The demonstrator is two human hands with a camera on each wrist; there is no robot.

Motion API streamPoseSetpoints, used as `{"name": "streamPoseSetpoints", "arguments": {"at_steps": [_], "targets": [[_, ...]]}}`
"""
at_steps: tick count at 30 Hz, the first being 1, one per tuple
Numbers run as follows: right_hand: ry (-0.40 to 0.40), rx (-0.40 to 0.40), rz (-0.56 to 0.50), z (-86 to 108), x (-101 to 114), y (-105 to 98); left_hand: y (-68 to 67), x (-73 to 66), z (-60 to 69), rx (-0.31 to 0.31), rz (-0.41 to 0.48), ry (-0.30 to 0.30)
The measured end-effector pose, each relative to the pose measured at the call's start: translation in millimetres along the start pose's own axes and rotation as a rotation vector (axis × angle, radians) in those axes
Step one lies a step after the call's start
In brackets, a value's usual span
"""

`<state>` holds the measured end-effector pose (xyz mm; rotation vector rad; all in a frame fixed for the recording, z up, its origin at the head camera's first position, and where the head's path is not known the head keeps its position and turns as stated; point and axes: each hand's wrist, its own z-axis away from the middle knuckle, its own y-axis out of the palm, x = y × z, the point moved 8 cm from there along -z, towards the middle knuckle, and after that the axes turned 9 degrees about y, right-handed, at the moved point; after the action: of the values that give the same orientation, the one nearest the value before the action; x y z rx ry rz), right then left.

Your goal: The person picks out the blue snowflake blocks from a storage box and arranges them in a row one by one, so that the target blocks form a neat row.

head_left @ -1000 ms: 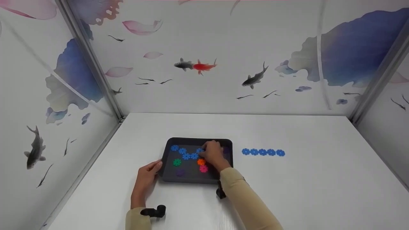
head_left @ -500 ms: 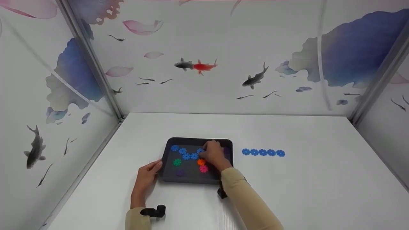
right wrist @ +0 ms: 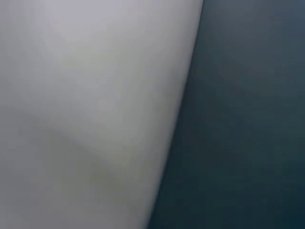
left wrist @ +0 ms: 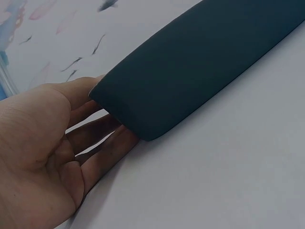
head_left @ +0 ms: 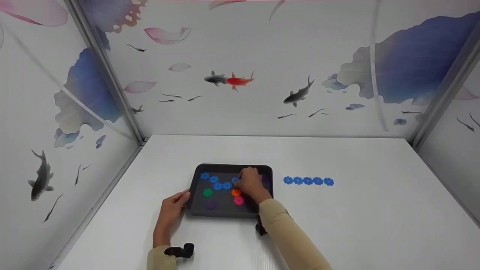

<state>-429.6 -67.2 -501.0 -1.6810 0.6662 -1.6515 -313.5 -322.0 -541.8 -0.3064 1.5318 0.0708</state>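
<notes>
Your left hand (head_left: pixel 171 210) is gripping the black tray (head_left: pixel 225 213) on its left side. Your right hand (head_left: pixel 252 183), apart from it, is reaching in at blue pieces (head_left: pixel 217 186); can't tell if pinching. Tray is sitting on white table (head_left: pixel 367 213).

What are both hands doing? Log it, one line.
left hand: holds left side of dark tray; right hand: at blue piece in tray, grip unclear; table: row of blue pieces, right of tray
</notes>
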Motion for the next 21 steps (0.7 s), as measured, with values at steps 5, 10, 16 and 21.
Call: {"name": "streamPoseSetpoints", "arguments": {"at_steps": [5, 10, 16, 21], "targets": [[-0.012, 0.016, 0.015, 0.7, 0.5, -0.7, -0.4, 1.5, -0.7, 0.006, -0.019, -0.005], [-0.033, 0.02, 0.046, 2.3, 1.6, -5.1, -0.3, 0.5, -2.2, 0.008, -0.033, -0.012], [-0.081, -0.008, 0.091, 7.0, 3.7, -11.2, -0.7, -0.1, 0.0, 0.015, -0.032, -0.017], [-0.111, -0.024, 0.1, 13.0, 6.3, -18.5, 0.2, -0.9, 1.9, 0.002, -0.016, 0.004]]}}
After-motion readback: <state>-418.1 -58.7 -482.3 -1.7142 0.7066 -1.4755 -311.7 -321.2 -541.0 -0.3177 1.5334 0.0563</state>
